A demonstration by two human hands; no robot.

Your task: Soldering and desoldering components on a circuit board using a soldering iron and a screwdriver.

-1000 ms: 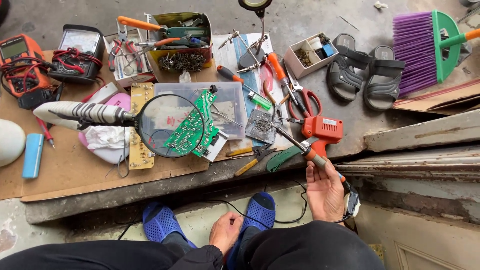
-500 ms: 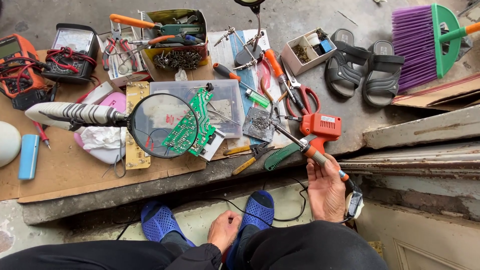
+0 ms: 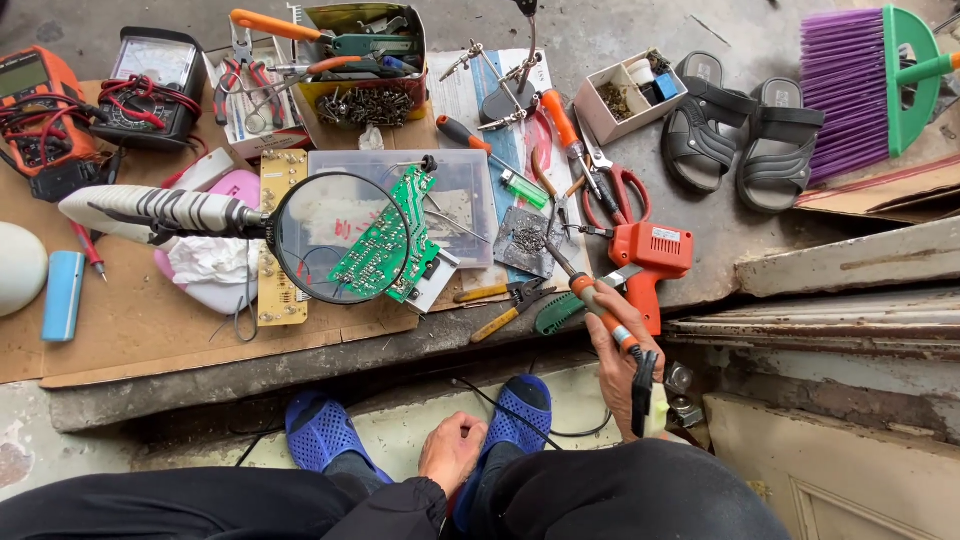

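- Right hand [image 3: 622, 365]: clenched round the orange-and-black handle of a soldering iron [image 3: 590, 300], low on the grip, with the metal tip pointing up and away toward the clutter ahead.
- Left hand [image 3: 452, 452]: loosely curled, holding nothing, resting near the knee just above the blue sandals [image 3: 420, 425].
- Soldering iron, handling: judged light, stiff and slim. The tip end is likely hot, so the sleeved handle is the only fit place to hold. A black cord [image 3: 530, 420] trails from its butt and could snag on the ledge.
- Green circuit board [image 3: 385, 240]: ahead and left of the right hand, tilted, seen through a round magnifying glass [image 3: 335, 238]. Judged thin, rigid and fragile; best taken by its edges.
- Magnifier handle [image 3: 150, 212]: pale with dark stripes, reaches well left of both hands.
- Orange glue gun [image 3: 648, 255]: just beyond the right hand, nearly touching the iron's shaft, and crowds any move forward.
- Small pliers with yellow grips [image 3: 500, 300] and a green-handled tool [image 3: 555, 312]: between the iron and the circuit board.
- Cardboard-covered bench [image 3: 150, 330]: also carries a clear plastic box [image 3: 465, 195], red scissors [image 3: 615, 190], two multimeters [image 3: 90, 100] and a tin of tools [image 3: 365, 60].
- Black sandals [image 3: 740, 135] and a purple broom [image 3: 865, 85]: far right, well apart from the hands.
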